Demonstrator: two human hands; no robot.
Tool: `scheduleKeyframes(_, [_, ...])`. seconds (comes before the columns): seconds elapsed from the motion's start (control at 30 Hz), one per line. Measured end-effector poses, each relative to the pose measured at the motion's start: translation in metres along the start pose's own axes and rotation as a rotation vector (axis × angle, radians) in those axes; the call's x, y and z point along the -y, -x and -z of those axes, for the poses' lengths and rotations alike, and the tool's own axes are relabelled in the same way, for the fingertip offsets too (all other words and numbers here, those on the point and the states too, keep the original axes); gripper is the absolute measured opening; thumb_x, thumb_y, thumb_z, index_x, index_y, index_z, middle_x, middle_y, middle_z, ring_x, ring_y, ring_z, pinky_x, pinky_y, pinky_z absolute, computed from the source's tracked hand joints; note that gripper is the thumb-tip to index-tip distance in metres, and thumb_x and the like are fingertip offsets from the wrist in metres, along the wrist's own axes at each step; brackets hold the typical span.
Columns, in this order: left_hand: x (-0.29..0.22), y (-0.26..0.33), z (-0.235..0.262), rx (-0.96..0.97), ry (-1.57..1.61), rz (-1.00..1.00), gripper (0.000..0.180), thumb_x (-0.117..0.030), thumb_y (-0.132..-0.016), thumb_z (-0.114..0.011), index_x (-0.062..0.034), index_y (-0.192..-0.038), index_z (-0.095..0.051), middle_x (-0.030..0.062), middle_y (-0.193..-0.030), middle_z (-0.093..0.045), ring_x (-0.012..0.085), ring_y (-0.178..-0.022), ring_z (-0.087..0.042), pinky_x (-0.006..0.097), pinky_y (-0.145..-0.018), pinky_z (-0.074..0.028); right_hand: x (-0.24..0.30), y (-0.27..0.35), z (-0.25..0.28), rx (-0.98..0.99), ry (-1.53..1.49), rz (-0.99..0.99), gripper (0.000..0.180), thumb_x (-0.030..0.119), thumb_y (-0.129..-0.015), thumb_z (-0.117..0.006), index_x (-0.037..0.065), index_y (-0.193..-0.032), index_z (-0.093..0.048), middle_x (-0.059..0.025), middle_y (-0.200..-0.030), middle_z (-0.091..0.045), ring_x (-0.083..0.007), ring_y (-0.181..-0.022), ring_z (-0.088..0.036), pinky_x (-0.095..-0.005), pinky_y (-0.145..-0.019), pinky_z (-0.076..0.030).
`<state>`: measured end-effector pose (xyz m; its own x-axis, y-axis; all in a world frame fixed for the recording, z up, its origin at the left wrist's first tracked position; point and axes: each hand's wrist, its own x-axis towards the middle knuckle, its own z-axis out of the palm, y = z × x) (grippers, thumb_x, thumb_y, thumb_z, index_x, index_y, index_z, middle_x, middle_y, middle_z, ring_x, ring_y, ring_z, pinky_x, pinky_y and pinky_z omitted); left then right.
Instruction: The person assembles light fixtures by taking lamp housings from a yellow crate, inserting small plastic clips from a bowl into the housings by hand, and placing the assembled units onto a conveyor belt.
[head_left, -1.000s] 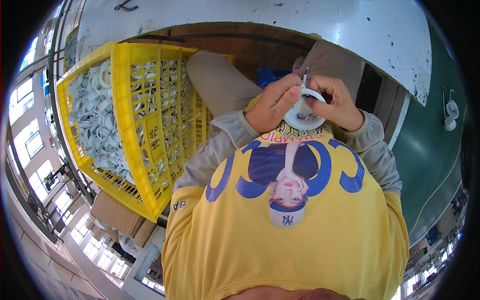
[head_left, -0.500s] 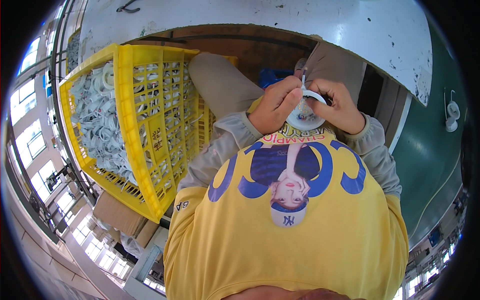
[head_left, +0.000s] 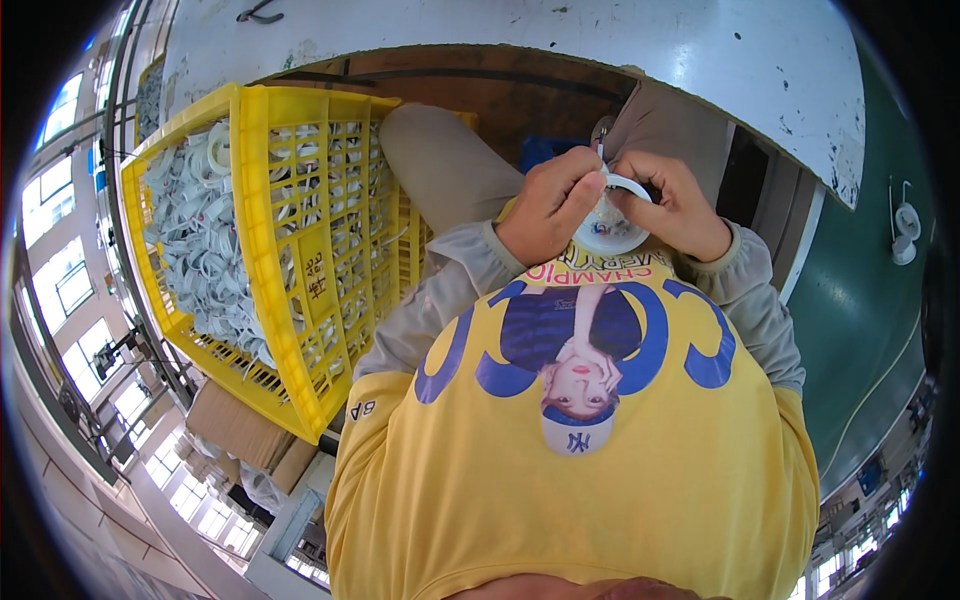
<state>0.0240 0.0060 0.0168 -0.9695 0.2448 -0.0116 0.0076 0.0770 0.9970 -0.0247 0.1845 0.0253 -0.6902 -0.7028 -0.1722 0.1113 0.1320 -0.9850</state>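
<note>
In front of my chest I hold a round white lamp fitting (head_left: 608,238) with a raised rim and small dotted parts inside its bowl. My left hand (head_left: 552,208) is closed on the left side of the rim, thumb and fingertips pinched together. My right hand (head_left: 676,208) grips the right side, its thumb reaching inside the rim and its fingers bent behind. A short white lead pokes up between the hands, its far end over my lap. My fingers hide part of the fitting.
To my left stands a tilted yellow plastic crate (head_left: 290,260) filled with many white ring-shaped parts (head_left: 205,235). Ahead is a worn white tabletop (head_left: 480,25) with pliers (head_left: 260,14) on it. On the right, a white lamp piece (head_left: 904,222) lies on a green surface (head_left: 850,310).
The lamp fitting has tipped slightly in my hands, so its upper rim shows more as an arc. Both hands shift only a little and keep their hold.
</note>
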Motion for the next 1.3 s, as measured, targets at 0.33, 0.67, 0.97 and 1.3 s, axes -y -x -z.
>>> scheduleKeyframes(0.33, [0.007, -0.002, -0.005, -0.056, 0.032, 0.065, 0.024, -0.023, -0.093, -0.042, -0.0007, -0.089, -0.049, -0.0002, -0.074, -0.046, 0.0048, -0.067, -0.039, 0.021, -0.058, -0.034, -0.004, -0.002, 0.002, -0.089, 0.0, -0.017, 0.01, 0.006, -0.078, -0.058, 0.001, -0.073, -0.052, 0.0017, -0.062, -0.048, -0.0028, -0.059, -0.04, -0.0201, -0.051, -0.033])
scheduleKeyframes(0.67, [0.012, -0.007, -0.004, -0.063, 0.067, 0.15, 0.024, -0.023, -0.091, -0.046, 0.0001, -0.086, -0.049, 0.0052, -0.069, -0.045, 0.0094, -0.065, -0.042, 0.024, -0.059, -0.038, -0.02, -0.007, -0.001, -0.083, -0.172, -0.007, 0.012, 0.009, -0.079, -0.058, 0.001, -0.074, -0.051, 0.0022, -0.063, -0.048, -0.0021, -0.06, -0.041, -0.0203, -0.052, -0.034])
scheduleKeyframes(0.97, [0.016, -0.009, -0.007, -0.214, 0.221, 0.133, 0.031, -0.033, -0.093, -0.043, -0.0027, -0.086, -0.049, 0.0, -0.071, -0.048, 0.0059, -0.068, -0.043, 0.021, -0.06, -0.038, 0.001, -0.007, 0.009, -0.116, 0.117, 0.033, 0.013, 0.013, -0.082, -0.058, 0.001, -0.083, -0.055, 0.0003, -0.064, -0.052, -0.0046, -0.058, -0.044, -0.0205, -0.051, -0.035])
scheduleKeyframes(1.3, [0.027, -0.008, 0.0, -0.139, 0.674, 0.119, 0.047, -0.052, -0.086, -0.043, -0.0052, -0.089, -0.048, 0.0035, -0.074, -0.057, 0.0085, -0.065, -0.056, 0.021, -0.059, -0.046, 0.026, -0.01, 0.009, -0.171, 0.203, 0.302, 0.028, 0.003, -0.078, -0.06, 0.002, -0.106, -0.056, -0.0081, -0.092, -0.061, -0.0169, -0.081, -0.058, -0.0264, -0.067, -0.047])
